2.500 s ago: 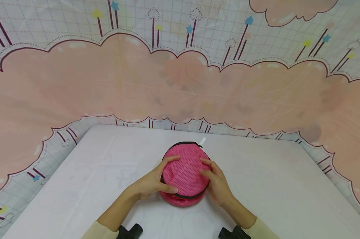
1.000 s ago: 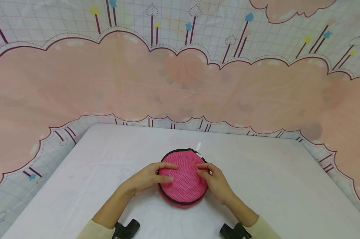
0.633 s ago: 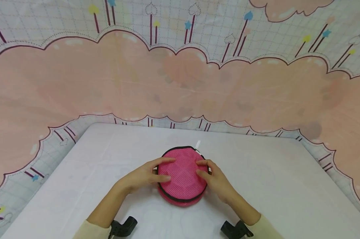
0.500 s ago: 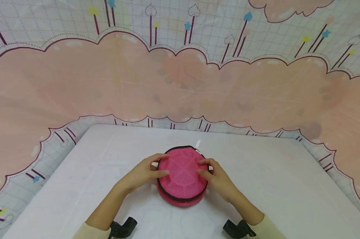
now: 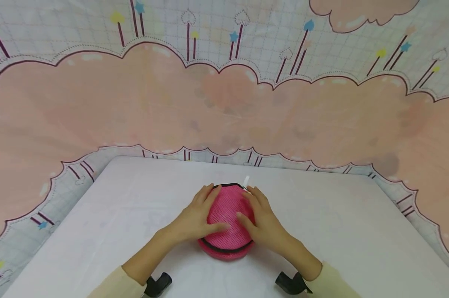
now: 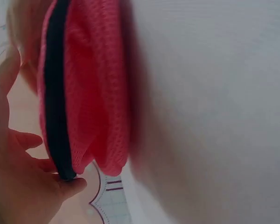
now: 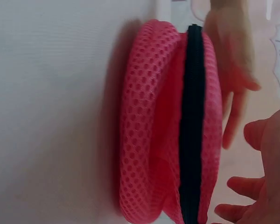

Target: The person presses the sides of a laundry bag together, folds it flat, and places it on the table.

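Note:
A round pink mesh pouch (image 5: pixel 230 207) lies on the table in the head view, a black zipper (image 7: pixel 192 116) running round its side. From the pouch's far right edge sticks a white strip (image 5: pixel 246 181). My left hand (image 5: pixel 196 219) lies over the left side of the pouch, fingers spread and thumb on top. On the opposite side is my right hand (image 5: pixel 265 225), its fingers stretched along the far right edge and its thumb over the top. The left wrist view shows the left fingertips by the zippered edge. Whatever the pouch contains is hidden.
The white table (image 5: pixel 135 186) extends around the pouch on all sides. Behind it hangs a printed backdrop (image 5: pixel 224 107) with a peach cloud pattern. Black wrist-camera mounts (image 5: pixel 158 284) sit below both forearms.
Both hands have come inward from the pouch's side edges, and their fingers have spread over its top. The pouch stays in nearly the same spot.

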Available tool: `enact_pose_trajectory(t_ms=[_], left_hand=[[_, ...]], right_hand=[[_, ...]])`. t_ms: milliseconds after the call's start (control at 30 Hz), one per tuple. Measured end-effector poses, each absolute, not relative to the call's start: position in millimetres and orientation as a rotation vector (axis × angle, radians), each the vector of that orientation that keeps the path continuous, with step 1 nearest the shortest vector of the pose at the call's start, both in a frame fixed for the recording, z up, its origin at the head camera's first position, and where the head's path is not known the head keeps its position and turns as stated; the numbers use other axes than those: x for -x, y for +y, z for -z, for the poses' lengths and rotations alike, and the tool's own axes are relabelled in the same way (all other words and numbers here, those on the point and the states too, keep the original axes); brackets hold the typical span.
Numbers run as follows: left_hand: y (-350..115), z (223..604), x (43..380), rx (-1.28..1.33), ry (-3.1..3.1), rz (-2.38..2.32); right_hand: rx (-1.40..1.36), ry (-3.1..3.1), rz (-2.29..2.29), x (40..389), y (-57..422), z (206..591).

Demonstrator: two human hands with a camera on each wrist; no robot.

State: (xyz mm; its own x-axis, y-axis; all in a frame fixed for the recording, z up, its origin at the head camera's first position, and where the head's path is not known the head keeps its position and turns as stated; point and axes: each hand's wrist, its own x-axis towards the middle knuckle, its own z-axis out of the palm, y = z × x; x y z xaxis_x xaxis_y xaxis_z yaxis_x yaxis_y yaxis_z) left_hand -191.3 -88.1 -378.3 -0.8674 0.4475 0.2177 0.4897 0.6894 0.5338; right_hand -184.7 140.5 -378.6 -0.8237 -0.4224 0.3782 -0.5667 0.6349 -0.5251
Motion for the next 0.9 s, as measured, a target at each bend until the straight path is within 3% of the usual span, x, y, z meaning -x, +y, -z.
enact_pose_trajectory(t_ms=[433, 900], left_hand=[[-78, 387, 177, 0.938, -2.881, 0.748], [-80, 399, 175, 0.932, -2.954, 0.808]], right_hand=[[-0.876, -2.767, -0.981, 180, 136, 391], [-0.950, -2.761, -0.770, 176, 133, 405]])
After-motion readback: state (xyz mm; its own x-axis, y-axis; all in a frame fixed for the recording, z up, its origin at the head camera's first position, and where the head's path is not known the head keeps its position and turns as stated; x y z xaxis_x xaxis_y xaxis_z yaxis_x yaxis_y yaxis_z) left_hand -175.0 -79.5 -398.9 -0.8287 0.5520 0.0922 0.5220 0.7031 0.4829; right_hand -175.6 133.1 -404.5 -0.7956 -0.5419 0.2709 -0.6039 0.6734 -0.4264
